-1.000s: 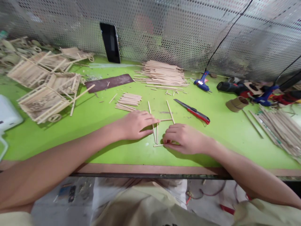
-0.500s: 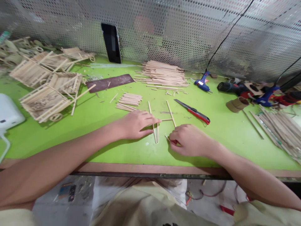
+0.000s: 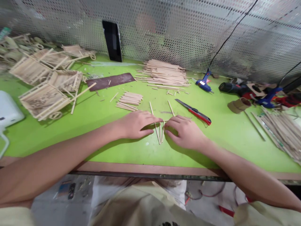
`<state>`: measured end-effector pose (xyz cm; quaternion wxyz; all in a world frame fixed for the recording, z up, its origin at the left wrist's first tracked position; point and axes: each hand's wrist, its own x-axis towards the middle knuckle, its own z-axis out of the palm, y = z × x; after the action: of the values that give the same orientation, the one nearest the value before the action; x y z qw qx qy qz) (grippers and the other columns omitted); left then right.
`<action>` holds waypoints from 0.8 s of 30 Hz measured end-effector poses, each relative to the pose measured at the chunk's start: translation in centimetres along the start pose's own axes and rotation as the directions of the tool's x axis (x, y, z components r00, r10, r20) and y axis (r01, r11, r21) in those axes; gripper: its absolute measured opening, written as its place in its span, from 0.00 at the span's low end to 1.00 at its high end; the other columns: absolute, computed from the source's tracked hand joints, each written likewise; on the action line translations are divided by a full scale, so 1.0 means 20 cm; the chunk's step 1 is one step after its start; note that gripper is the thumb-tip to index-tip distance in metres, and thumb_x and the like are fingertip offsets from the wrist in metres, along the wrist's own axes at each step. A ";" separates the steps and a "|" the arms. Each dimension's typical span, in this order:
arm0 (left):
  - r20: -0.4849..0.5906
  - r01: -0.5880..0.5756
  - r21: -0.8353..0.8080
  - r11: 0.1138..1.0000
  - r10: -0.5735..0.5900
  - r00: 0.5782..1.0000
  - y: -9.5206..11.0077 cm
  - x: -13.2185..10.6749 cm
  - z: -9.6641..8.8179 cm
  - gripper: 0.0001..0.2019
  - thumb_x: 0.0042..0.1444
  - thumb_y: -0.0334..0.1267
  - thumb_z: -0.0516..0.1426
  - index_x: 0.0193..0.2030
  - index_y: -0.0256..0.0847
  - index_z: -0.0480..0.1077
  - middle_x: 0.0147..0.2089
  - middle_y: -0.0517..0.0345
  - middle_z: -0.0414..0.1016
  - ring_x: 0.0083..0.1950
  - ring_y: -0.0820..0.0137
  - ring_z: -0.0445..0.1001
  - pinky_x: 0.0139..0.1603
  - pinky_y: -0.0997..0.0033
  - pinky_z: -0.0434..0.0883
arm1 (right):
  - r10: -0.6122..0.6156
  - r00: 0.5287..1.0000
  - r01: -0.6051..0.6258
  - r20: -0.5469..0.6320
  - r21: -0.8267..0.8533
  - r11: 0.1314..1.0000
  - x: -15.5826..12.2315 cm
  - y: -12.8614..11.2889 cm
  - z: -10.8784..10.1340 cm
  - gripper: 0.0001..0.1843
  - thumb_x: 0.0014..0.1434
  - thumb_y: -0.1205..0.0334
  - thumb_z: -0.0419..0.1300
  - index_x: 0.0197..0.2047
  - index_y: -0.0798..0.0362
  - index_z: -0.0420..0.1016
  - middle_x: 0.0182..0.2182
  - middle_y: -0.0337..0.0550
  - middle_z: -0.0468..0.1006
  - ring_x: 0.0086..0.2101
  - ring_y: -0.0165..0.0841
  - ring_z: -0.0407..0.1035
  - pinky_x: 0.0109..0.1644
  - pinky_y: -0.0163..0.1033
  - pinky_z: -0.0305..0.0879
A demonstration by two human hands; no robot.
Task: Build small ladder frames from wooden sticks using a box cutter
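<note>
Thin wooden sticks lie joined on the green tabletop, with a left upright stick [image 3: 151, 107], a right upright stick [image 3: 170, 108] and a crosspiece between them. My left hand [image 3: 137, 125] rests beside them, fingers stretched over the crosspiece and thumb apart. Closed around the upper end of a short wooden stick [image 3: 163, 134] is my right hand [image 3: 187, 130]. That stick slants next to another short stick [image 3: 160, 133], their lower ends close together. My right fingers hide part of the right upright.
Short cut sticks [image 3: 130, 99] and a pile of long sticks [image 3: 164, 73] lie behind. A utility knife [image 3: 194, 111] and a blue glue gun [image 3: 204, 82] are to the right. Small wooden carts [image 3: 47, 97] stand left. A phone [image 3: 112, 40] leans on the mesh.
My right hand has moved up and left, bringing its short stick against the crosspiece beside the other short stick. My left hand stays nearly in place.
</note>
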<state>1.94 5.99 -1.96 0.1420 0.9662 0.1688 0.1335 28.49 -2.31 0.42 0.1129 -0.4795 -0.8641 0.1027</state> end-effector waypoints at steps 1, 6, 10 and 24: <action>-0.001 0.004 0.000 1.000 -0.004 1.000 0.00 0.00 0.00 0.23 0.73 0.41 0.58 0.71 0.39 0.72 0.61 0.43 0.84 0.62 0.55 0.81 0.66 0.52 0.76 | -0.013 1.000 0.013 -0.003 -0.009 1.000 0.00 0.01 0.01 0.11 0.71 0.61 0.58 0.48 0.52 0.82 0.46 0.49 0.85 0.45 0.42 0.76 0.52 0.46 0.67; -0.007 0.020 -0.001 1.000 -0.020 1.000 0.00 0.00 0.01 0.23 0.74 0.45 0.57 0.72 0.39 0.71 0.62 0.43 0.83 0.60 0.54 0.82 0.65 0.52 0.77 | -0.089 0.996 0.089 -0.005 0.004 0.996 0.00 0.00 0.04 0.12 0.73 0.57 0.60 0.54 0.51 0.81 0.51 0.51 0.84 0.49 0.44 0.76 0.54 0.48 0.68; -0.020 0.007 -0.007 1.000 -0.007 1.000 0.00 0.00 0.02 0.24 0.75 0.47 0.57 0.71 0.38 0.72 0.61 0.42 0.83 0.60 0.54 0.82 0.65 0.51 0.76 | -0.124 0.992 0.123 -0.039 -0.018 0.992 0.00 0.00 0.05 0.14 0.73 0.54 0.61 0.54 0.52 0.81 0.50 0.52 0.85 0.49 0.45 0.77 0.54 0.49 0.68; -0.025 0.016 -0.060 0.998 -0.018 1.000 0.00 0.01 0.04 0.25 0.73 0.43 0.59 0.73 0.38 0.70 0.61 0.43 0.83 0.61 0.54 0.81 0.65 0.51 0.76 | -0.175 0.979 0.170 -0.100 -0.056 0.984 0.01 0.00 0.08 0.14 0.75 0.55 0.60 0.53 0.54 0.82 0.49 0.52 0.86 0.47 0.44 0.77 0.50 0.47 0.66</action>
<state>2.35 5.89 -2.57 0.1698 0.9582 0.1749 0.1496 27.87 -2.37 -1.09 0.1549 -0.4099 -0.8976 0.0470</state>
